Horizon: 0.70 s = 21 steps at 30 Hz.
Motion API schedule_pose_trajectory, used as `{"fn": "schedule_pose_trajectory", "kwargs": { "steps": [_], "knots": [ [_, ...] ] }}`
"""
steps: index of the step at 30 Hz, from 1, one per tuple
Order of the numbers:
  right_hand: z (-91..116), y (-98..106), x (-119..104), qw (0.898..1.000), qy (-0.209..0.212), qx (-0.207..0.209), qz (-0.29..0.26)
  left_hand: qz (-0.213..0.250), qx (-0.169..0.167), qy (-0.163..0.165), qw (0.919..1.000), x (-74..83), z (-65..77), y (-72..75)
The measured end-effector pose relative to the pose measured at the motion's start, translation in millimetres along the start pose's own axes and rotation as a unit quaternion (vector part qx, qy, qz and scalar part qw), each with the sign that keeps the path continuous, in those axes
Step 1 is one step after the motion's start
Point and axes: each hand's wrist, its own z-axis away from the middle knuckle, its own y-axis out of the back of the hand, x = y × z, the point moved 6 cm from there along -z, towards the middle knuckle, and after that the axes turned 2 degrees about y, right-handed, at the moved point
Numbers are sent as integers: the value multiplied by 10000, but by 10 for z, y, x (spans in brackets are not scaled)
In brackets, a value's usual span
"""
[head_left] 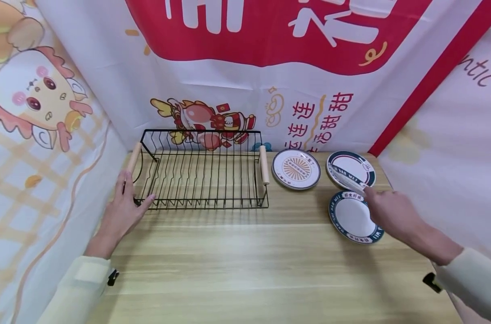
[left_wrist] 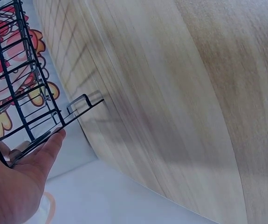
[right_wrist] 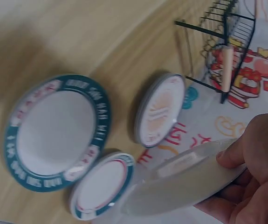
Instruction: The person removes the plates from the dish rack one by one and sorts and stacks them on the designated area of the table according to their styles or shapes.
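A black wire dish rack [head_left: 205, 180] with wooden end handles stands on the table at left. My left hand [head_left: 122, 204] grips its left end, fingers at the handle and thumb by the front wires; the left wrist view shows that hand [left_wrist: 24, 184] at the rack's corner. In my right hand [head_left: 393, 213] is a plate [right_wrist: 185, 179], pinched by its edge and tilted steeply, seen nearly edge-on in the head view. Below it lies a larger green-rimmed plate [head_left: 352, 218]. A smaller green-rimmed plate [head_left: 352, 164] lies behind.
A plate with an orange sunburst [head_left: 296, 169] lies between the rack and the green-rimmed plates; its edge looks stacked in the right wrist view. Printed cloth [head_left: 229, 74] hangs behind the wooden table [head_left: 229, 270] and along both sides.
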Motion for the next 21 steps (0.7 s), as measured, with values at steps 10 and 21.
{"fn": "schedule_pose_trajectory", "kwargs": {
  "steps": [10, 21],
  "knots": [
    [391, -645, 2, 9970, -198, -214, 716, 13, -49, 26, 10000, -20, 10, -4],
    [631, -1040, -91, 9955, -54, 145, 937, 29, -35, 58, 10000, -10, -20, -31]
  ]
}}
